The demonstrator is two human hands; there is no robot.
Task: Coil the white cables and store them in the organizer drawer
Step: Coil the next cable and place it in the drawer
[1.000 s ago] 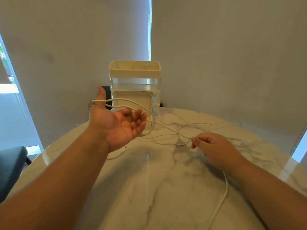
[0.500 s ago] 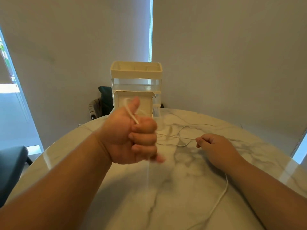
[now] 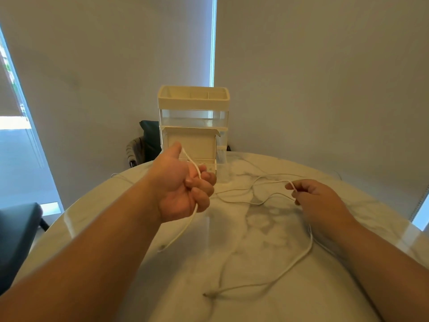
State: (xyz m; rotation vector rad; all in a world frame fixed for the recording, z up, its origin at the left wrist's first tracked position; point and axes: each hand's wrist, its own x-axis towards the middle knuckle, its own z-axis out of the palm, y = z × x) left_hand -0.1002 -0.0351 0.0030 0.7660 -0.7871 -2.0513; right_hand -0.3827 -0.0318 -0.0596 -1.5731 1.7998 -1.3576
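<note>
1. The left hand (image 3: 183,189), at the centre of the frame, is raised above the table (image 3: 232,256). Its fingers are curled round a white cable (image 3: 255,202) and the thumb points up.
2. The cable runs from the thumb down into the fist and hangs out below it. That loose end reaches the table at lower centre left.
3. The right hand (image 3: 318,201), at centre right, pinches the same tangle of cable between thumb and forefinger, low over the marble.
4. Between the two hands, slack white strands lie looped on the table. I cannot tell how many cables they are.
5. Another length trails from under the right hand toward the lower centre and ends in a plug.
6. The cream organizer (image 3: 193,98) stands at the far edge of the table, upper centre. It has an open tray on top and a clear tier beneath.
7. Its lower drawer (image 3: 197,142) looks pulled forward, and the left hand covers its lower left corner.
8. A dark chair (image 3: 148,135) stands behind the organizer, and another dark seat (image 3: 16,233) sits at the lower left.
</note>
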